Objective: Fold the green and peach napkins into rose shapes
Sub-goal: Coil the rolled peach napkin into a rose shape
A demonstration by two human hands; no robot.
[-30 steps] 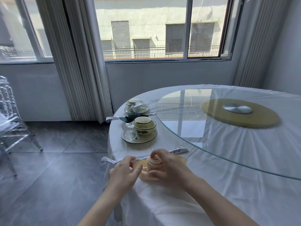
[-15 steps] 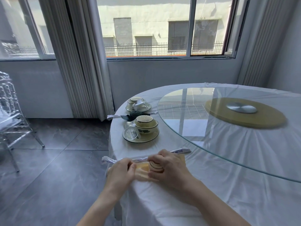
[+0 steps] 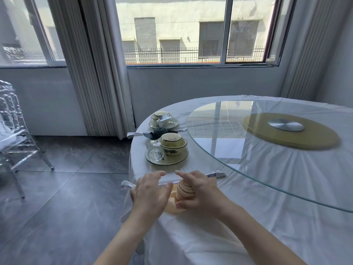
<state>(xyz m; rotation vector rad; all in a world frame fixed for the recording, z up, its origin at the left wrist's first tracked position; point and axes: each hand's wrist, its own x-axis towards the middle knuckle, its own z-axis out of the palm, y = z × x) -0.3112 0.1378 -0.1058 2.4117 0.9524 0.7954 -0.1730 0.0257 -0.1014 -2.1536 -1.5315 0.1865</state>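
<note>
Carefully, my right hand (image 3: 201,195) gripping the coiled peach cloth napkin (image 3: 185,189), I'd tuck its loose tail (image 3: 172,207) snugly using my spread left hand (image 3: 150,195) at nine o'clock.

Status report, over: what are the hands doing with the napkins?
Right hand grips peach napkin roll. Left hand open beside it. Green napkin rolled, between the plates. Wrapped chopsticks just behind hands.
</note>
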